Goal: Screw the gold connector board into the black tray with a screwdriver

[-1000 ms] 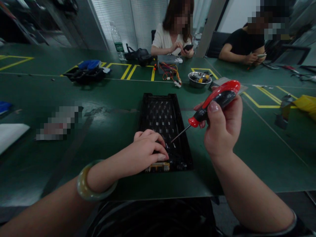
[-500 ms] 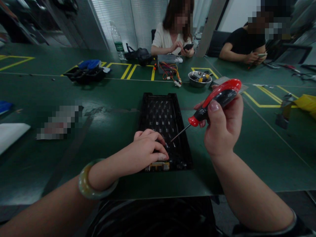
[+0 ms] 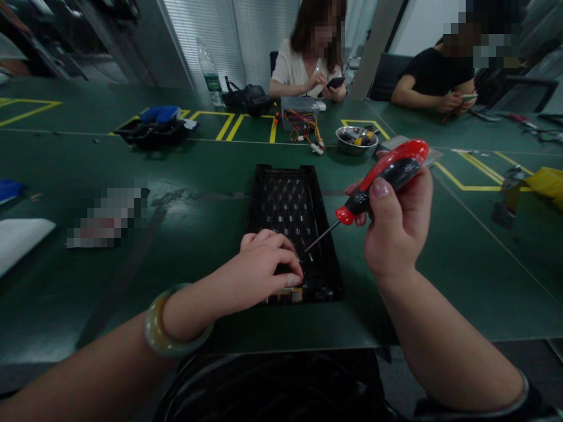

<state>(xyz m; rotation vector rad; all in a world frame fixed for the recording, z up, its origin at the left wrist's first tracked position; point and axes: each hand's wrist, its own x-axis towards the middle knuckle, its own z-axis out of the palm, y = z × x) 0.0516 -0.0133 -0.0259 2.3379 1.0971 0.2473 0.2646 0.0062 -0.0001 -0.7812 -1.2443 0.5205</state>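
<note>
A steel bowl holding small parts is seen on the green table, and it serves as the landmark. Just to its left, a bundle of red and yellow wires is laid in front of a grey box. Further left of the bowl, a black bag and a clear water bottle are placed, and beyond them a black tray with a blue item. Behind the bowl, a seated person in a white top is seen with a phone. To the bowl's right, a person in black is seated, and a yellow object is found at the far right edge. Yellow lines are marked on the table.
</note>
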